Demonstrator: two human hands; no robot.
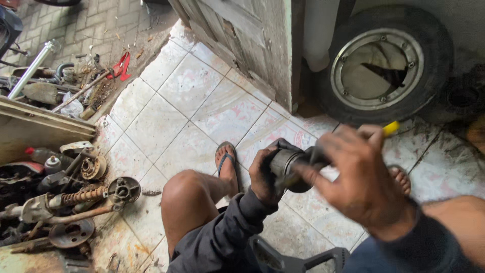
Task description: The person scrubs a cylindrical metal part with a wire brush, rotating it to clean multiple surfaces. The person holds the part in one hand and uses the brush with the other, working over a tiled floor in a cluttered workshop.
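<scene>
Head view looks down past the person's bent knees to a pale tiled floor [197, 101]. At the middle of the frame the left hand [262, 174] is wrapped around a short dark metal cylinder [285, 163], its fingers curled over the near end so the part is held off the floor, above the tiles and just right of the left foot in a blue sandal [227, 164]. The right hand [361, 179] fills the lower right of the frame, blurred, and is clenched on a tool with a yellow handle [390, 129] whose tip sticks out past the knuckles toward the upper right; the tool's working end meets the cylinder, though the blur hides exactly how they touch. Dark sleeves cover both forearms.

In the upper right a small tyre on a grey rim [384, 63] leans upright against the wall, beside a weathered wooden door [247, 35]. Along the left edge lies a heap of rusty parts: a coil spring on a shaft [81, 196], a round flanged hub [124, 189] and a flat rusty disc [71, 233]. Farther up on the left sit a chrome tube [30, 68] and a red-handled tool [121, 65]. At the bottom centre a grey plastic frame [298, 260] shows between the knees.
</scene>
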